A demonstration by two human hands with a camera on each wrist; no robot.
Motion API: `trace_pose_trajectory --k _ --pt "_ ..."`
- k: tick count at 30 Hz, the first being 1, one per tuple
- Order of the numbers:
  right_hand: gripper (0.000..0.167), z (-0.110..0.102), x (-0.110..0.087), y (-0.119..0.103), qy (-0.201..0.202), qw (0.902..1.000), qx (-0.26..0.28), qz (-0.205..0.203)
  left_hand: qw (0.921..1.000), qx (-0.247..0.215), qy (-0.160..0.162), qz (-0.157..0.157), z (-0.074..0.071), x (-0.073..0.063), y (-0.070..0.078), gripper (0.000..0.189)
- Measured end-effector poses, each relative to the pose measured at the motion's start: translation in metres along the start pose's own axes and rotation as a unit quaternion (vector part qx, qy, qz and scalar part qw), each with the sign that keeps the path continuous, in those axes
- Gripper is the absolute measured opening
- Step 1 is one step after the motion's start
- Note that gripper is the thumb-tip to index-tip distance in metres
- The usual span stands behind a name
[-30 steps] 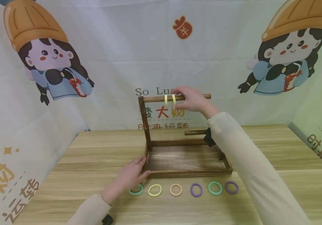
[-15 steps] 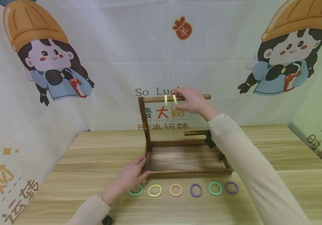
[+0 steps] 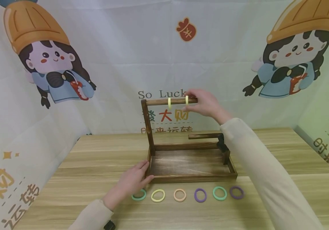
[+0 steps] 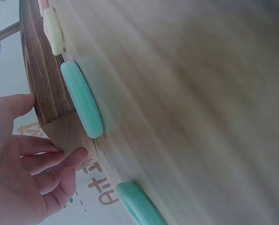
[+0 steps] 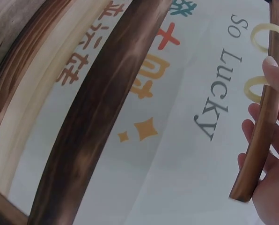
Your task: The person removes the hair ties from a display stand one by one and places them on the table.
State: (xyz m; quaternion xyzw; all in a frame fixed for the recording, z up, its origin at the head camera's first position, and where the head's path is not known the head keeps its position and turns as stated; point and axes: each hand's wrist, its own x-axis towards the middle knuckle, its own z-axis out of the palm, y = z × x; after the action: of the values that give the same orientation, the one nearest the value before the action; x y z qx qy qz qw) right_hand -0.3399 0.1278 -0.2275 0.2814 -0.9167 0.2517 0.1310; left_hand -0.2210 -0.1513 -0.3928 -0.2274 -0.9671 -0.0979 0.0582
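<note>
A dark wooden rack (image 3: 190, 178) stands on the table, with a tall post, a long upper bar (image 3: 157, 102) and a shorter lower bar. My left hand (image 3: 131, 179) holds the rack's left front corner, thumb along the front and fingers at the side. Two pale yellow rings encircle the upper bar. One yellow ring (image 3: 169, 103) hangs alone nearer the post. My right hand (image 3: 206, 103) pinches the other yellow ring (image 3: 187, 101) between thumb and fingers, around the bar near its free end. In the right wrist view, that bar (image 5: 253, 168) passes between the right hand's fingers and palm.
Along the rack's front lies a row of rings: a green ring (image 3: 145, 195) near the left wrist, a yellow ring (image 3: 157, 201), a peach ring (image 3: 180, 201), a purple ring (image 3: 201, 201) and more. The lower bar (image 3: 202, 136) projects leftward below the right forearm. A printed cloth (image 3: 118, 64) hangs behind.
My right hand has moved to the right along the upper bar, taking its yellow ring toward the free end. The other yellow ring and my left hand have stayed in place.
</note>
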Motion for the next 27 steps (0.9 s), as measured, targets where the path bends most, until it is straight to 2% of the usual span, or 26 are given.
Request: trace_pose_trajectory --k 6,14,27 --pt "0.045 -0.005 -0.007 0.013 0.017 0.9996 0.023 -0.005 1.0000 -0.004 0.004 0.006 0.001 -0.001 0.000 0.059" --pt "0.044 -0.013 -0.019 0.029 0.047 0.9937 0.101 0.013 0.9999 -0.007 0.008 0.004 0.000 -0.002 0.001 0.060" --pt "0.038 -0.018 -0.036 0.047 0.111 0.9867 0.114 0.036 1.0000 -0.006 0.002 -0.002 0.000 -0.001 0.000 0.061"
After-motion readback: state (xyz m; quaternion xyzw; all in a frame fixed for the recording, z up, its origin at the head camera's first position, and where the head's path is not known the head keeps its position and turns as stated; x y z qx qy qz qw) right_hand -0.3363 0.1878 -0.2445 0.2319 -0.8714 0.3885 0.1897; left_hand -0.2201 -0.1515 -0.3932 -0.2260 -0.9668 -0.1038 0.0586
